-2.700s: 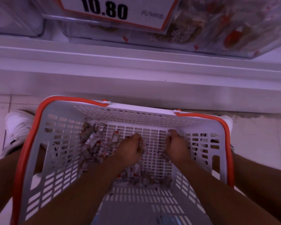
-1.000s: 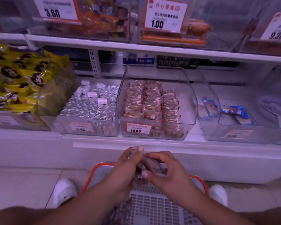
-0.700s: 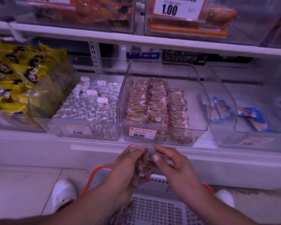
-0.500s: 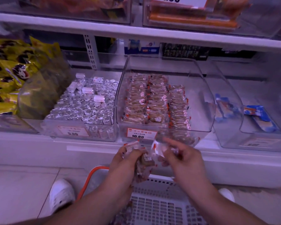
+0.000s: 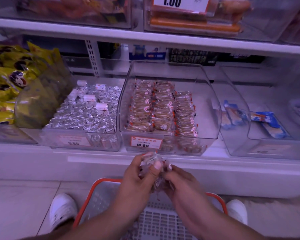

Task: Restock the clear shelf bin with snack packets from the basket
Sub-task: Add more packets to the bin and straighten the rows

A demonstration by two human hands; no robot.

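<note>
My left hand (image 5: 137,177) and my right hand (image 5: 182,184) together hold a bunch of small clear snack packets (image 5: 150,161), just above the white basket with the orange rim (image 5: 93,196) and below the shelf edge. Both hands have fingers curled round the packets. The clear shelf bin (image 5: 208,104), tagged 10.80, stands straight ahead on the lower shelf. Three neat rows of the same brown packets (image 5: 156,108) fill its left and middle; its right side is bare.
Left of the target bin stands a bin of silver foil-wrapped pieces (image 5: 87,115), and further left are yellow bags (image 5: 9,84). Right is a clear bin with blue packets (image 5: 265,122). An upper shelf (image 5: 145,38) overhangs. My white shoes (image 5: 62,210) flank the basket.
Both hands came up out of the basket with a bunch of packets and my view rose to the shelf. In the last half second the hands drew together around the packets.
</note>
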